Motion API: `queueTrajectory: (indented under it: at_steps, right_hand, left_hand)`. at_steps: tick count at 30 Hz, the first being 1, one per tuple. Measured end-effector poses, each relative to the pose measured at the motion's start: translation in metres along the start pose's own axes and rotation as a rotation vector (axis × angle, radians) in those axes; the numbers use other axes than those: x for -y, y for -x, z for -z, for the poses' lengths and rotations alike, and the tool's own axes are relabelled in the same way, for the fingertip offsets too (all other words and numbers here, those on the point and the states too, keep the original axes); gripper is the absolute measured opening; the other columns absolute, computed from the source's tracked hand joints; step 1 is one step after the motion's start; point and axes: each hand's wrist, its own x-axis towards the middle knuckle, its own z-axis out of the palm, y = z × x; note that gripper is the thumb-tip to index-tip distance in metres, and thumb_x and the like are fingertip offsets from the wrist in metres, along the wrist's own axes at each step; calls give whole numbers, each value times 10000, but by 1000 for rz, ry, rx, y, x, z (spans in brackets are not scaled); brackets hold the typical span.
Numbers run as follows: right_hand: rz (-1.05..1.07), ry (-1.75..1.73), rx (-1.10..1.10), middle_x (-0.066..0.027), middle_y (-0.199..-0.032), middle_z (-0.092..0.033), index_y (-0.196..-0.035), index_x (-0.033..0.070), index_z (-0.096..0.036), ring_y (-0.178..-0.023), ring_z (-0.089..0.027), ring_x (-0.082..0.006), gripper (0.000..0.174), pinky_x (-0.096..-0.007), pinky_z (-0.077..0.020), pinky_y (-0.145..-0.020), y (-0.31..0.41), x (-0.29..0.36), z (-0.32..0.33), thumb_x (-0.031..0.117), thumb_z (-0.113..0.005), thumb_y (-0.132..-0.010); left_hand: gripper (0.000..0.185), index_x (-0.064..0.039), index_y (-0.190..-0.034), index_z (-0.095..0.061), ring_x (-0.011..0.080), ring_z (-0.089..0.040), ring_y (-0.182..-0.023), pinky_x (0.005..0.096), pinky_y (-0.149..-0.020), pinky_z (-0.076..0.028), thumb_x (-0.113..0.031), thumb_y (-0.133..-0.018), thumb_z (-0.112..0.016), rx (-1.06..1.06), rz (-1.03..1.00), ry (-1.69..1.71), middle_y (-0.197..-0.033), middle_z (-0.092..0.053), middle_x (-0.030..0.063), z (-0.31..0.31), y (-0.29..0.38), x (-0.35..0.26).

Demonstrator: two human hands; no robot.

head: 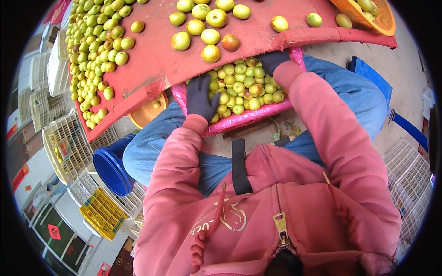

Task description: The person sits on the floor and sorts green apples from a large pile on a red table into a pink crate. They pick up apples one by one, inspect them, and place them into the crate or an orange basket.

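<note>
A crate lined with pink plastic film (248, 116) sits between the person's knees, full of yellow-green jujubes (238, 87). My left hand (201, 97), in a dark glove, rests at the crate's left side against the fruit, its thumb spread from the fingers. My right hand (272, 62), gloved alike, reaches to the crate's far right corner. Its fingertips are hidden beneath the edge of the red fabric-covered table (152, 55), so what they touch cannot be seen. That edge also covers the crate's far side.
Loose jujubes (217, 18) lie on the table, with a large heap (93, 45) at its left. An orange basket (383, 17) with fruit stands at the far right corner. Another orange basket (148, 112) is below the table, near a blue bucket (112, 170) and plastic crates (65, 146).
</note>
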Motion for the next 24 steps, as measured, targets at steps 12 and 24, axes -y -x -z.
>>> queueTrajectory:
  at_steps: [12,24]
  right_hand:
    - [284,-136,360,-99,-1060,-601,-1115,215,-655,-951,-630,-307,328,-432,-519,-807,60,11,34,166,-630,-792]
    - [392,82,631,-112,-1006,-674,-1094,169,-655,-898,-665,-274,273,-404,-523,-761,53,44,41,228,-631,-829]
  left_hand:
    - [372,-138,-1160,-611,283,-567,-1084,436,-884,-451,-167,-789,-617,207,-185,-227,-1168,-600,93,-18,-10,-20]
    - [324,-95,-1110,-612,342,-566,-1058,446,-883,-482,-132,-788,-621,197,32,-210,-1197,-589,143,-13,16,-39]
